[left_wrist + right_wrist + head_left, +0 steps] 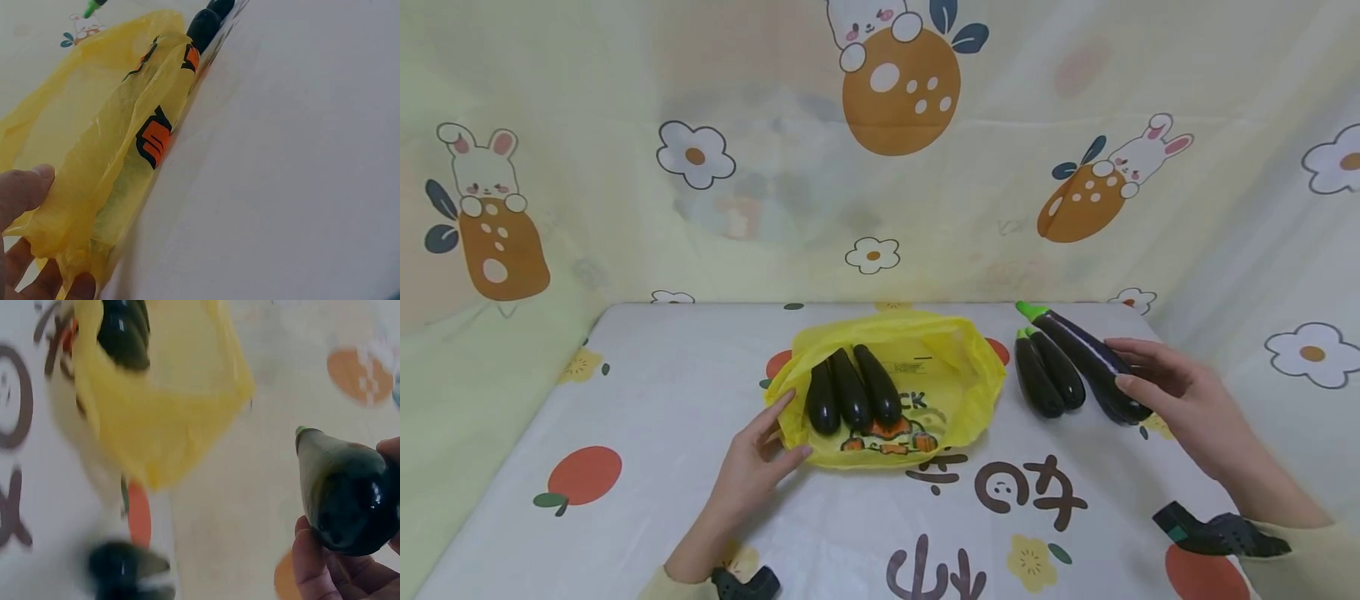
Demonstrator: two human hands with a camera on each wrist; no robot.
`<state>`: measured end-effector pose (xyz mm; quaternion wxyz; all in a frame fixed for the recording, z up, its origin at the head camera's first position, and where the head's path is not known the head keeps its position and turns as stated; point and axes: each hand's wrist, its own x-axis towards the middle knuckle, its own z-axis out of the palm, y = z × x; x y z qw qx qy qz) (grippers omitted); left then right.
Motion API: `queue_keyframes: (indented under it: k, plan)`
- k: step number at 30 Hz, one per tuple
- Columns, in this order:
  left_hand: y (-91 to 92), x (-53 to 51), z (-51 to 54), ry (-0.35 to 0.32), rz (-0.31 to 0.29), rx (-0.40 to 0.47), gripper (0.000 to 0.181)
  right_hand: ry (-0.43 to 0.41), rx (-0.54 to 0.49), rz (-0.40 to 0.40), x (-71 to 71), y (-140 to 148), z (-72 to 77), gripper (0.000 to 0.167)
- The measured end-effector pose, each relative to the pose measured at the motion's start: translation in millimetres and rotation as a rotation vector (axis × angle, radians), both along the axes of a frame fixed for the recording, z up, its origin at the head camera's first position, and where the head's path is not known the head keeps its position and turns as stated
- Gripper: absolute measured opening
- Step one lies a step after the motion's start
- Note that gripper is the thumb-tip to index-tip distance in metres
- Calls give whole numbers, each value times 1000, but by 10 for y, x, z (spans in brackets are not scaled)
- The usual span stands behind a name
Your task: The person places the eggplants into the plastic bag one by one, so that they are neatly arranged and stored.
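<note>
A yellow plastic bag (962, 400) lies on the table with its mouth open and three dark eggplants (852, 392) inside. My left hand (760, 467) holds the bag's left edge, thumb and fingers spread around the plastic. In the left wrist view the bag (94, 156) bunches between the thumb and the other fingers. On the right, my right hand (1187, 400) grips a larger-looking eggplant (1086, 358), its green stem end pointing away. The right wrist view shows this eggplant (353, 494) between thumb and fingers. Two smaller eggplants (1048, 375) lie beside it.
A white printed cloth (662, 375) covers the table. Behind it hangs a pale curtain (760, 225) with rabbit and flower prints. Each wrist wears a black band (1225, 533).
</note>
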<state>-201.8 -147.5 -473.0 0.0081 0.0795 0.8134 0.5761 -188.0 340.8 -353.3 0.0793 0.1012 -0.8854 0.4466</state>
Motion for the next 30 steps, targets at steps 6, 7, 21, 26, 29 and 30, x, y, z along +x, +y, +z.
queue_keyframes:
  k: [6,7,21,26,29,30]
  plan:
    - [-6,-1,25,-5,0,-9,77,-26,8,118,44,-486,18,41]
    - [-6,-3,26,-7,-1,-7,77,-42,12,132,43,-563,6,40]
    - [1,1,-8,2,-6,14,77,-171,140,113,-346,-1541,-362,41]
    - [1,1,-9,20,-12,23,78,-149,183,72,-510,-1813,-477,43]
    - [0,-3,-12,21,-13,22,78,-114,228,40,-622,-1938,-542,42]
    - [-1,-3,-13,20,-10,23,78,-105,244,31,-658,-1971,-564,42]
